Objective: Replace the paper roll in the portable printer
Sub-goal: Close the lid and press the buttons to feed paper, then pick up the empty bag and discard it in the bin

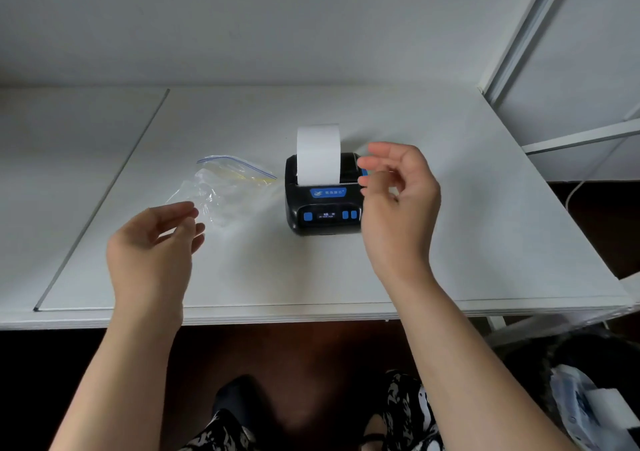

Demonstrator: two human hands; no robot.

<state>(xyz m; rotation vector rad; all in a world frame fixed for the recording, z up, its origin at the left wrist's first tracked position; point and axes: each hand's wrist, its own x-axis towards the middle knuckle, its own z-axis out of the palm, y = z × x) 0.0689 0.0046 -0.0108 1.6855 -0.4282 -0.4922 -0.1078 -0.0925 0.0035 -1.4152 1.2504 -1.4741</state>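
Paper strip (318,154) upright from black printer (323,204)

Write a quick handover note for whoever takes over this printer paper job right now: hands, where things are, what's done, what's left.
Left hand: open, holds nothing, above the table near the clear zip bag.
Right hand: open, fingers loosely curled, beside the printer's right side, holding nothing.
Printer: mid-table, cover looks closed, white paper strip standing up out of the slot.
Done: new paper appears loaded.
Left: probably tear off the excess strip and clear the bag.
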